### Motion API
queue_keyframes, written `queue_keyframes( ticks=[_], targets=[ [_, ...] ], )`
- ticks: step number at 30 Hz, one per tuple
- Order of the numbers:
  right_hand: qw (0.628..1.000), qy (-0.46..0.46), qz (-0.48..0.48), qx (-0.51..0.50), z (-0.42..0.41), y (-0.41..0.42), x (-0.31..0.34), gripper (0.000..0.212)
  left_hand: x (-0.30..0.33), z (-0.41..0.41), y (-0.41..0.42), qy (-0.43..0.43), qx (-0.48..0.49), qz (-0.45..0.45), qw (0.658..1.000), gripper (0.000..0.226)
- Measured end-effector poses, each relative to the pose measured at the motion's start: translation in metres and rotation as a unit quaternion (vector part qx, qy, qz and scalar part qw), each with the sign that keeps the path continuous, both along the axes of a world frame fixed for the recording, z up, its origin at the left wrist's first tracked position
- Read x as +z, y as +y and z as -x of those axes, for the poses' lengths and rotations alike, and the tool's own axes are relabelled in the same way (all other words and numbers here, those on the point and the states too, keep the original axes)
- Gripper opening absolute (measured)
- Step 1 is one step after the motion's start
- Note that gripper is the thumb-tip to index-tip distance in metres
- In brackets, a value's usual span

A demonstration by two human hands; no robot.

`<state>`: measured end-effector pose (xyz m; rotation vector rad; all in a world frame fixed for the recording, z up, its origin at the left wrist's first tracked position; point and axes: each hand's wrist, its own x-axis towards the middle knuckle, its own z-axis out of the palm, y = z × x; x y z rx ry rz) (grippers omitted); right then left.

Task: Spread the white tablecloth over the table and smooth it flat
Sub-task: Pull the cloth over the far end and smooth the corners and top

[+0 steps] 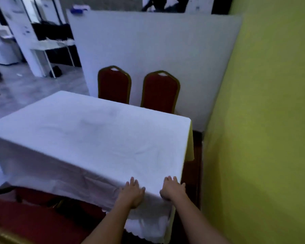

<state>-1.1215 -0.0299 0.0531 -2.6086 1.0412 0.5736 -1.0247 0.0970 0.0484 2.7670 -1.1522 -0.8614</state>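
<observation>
One tablecloth [88,138], two hands [131,192] [173,189], perhaps three chairs [114,85] [160,91] [33,221].

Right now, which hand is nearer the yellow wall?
Right. The right hand lies flat on the tablecloth corner nearest the yellow wall; the left hand lies beside it, farther away.

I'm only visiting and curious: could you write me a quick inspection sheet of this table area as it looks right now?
Surface: table hidden under cloth.
Job's things: white fabric tablecloth spread over the top, faint creases, scalloped hem hanging at the near corner.
Clutter: nothing seen on the cloth.
Grips: left hand and right hand flat, fingers spread, at the near edge.
Cables: nothing seen.
Surroundings: two red padded chairs beyond, white partition panel, yellow-green wall.
</observation>
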Motion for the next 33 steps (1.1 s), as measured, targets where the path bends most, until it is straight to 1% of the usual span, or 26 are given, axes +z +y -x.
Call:
queue_keyframes(
  ticks=[2,4,7,10,17,20,25,29,33],
  targets=[
    [0.999,-0.028,0.012,0.018,-0.024,0.002,0.020,0.058,0.022,-0.024,0.005,-0.004,0.022,0.016,1.000,0.062],
    [0.997,-0.053,0.025,0.043,-0.054,0.009,0.040,0.060,0.044,-0.051,0.019,-0.040,0.024,0.039,0.998,0.061],
    [0.995,-0.064,0.022,0.070,-0.096,0.032,0.066,0.062,0.071,-0.093,0.046,-0.082,0.036,0.052,0.995,0.062],
    [0.990,-0.095,0.027,0.105,-0.149,0.068,0.089,0.061,0.097,-0.141,0.087,-0.122,0.048,0.054,0.990,0.062],
    [0.981,-0.140,0.052,0.128,-0.250,0.159,0.127,0.060,0.138,-0.240,0.188,-0.180,0.062,0.068,0.979,0.062],
    [0.978,-0.142,0.052,0.145,-0.298,0.208,0.135,0.061,0.141,-0.276,0.239,-0.196,0.067,0.063,0.976,0.062],
    [0.972,-0.170,0.058,0.151,-0.356,0.274,0.132,0.059,0.133,-0.326,0.301,-0.191,0.073,0.055,0.977,0.062],
    [0.970,-0.175,0.060,0.159,-0.392,0.306,0.115,0.056,0.122,-0.358,0.332,-0.196,0.077,0.046,0.977,0.062],
    [0.968,-0.176,0.061,0.169,-0.439,0.328,0.093,0.060,0.111,-0.396,0.356,-0.206,0.063,0.033,0.976,0.063]
  ],
)
